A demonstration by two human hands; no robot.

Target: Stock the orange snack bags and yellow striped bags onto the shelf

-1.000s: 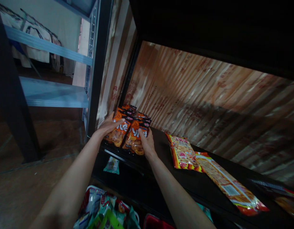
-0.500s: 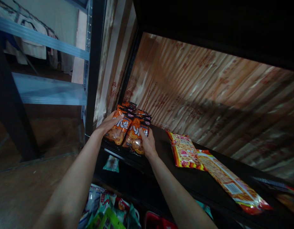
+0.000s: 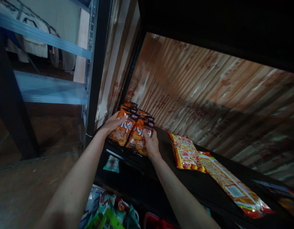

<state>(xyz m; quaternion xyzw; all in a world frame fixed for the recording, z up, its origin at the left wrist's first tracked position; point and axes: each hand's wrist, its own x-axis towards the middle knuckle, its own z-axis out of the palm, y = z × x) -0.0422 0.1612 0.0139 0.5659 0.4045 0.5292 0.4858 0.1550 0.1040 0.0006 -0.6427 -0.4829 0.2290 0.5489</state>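
Left hand (image 3: 112, 123) and right hand (image 3: 151, 143) clasp orange snack packets (image 3: 124, 132) set in two rows at the left end of a dark shelf (image 3: 164, 151), the arranging apparently nearly done, with release and perhaps the bags (image 3: 109, 220) piled below remaining

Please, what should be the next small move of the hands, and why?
Perhaps press the two front orange packs gently together: the left hand and right hand flank them, and a dark seam shows between the packs.
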